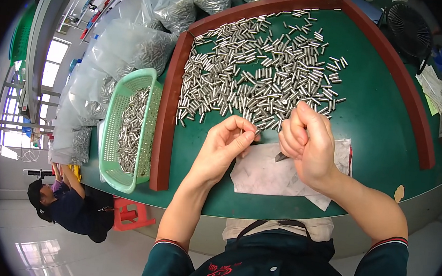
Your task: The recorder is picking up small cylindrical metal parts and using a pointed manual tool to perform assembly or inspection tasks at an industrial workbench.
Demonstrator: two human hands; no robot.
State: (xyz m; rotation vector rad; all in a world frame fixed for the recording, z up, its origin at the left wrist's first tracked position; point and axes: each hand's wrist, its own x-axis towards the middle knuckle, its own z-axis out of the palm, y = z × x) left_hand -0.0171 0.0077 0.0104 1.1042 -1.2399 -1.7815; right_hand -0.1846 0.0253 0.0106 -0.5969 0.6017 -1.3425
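A broad spread of small silver metal pins (267,79) lies on the green tabletop, just beyond both hands. My left hand (220,146) is closed in a pinch, with one metal pin (257,132) showing at the thumb and fingertips. Close to its right, my right hand (309,142) is curled shut, knuckles up. From its lower left side sticks the dark end of a thin tool (281,156); the rest is hidden in the fist, so its kind cannot be told. Beneath both hands is a stained whitish cloth (259,177).
Red-brown wooden rails (163,133) border the pins. Left of them stands a green plastic basket (107,144) partly filled with pins. Clear bags of pins (119,47) line the left and back. A black fan (408,31) is at the far right. Another person (78,204) sits at left.
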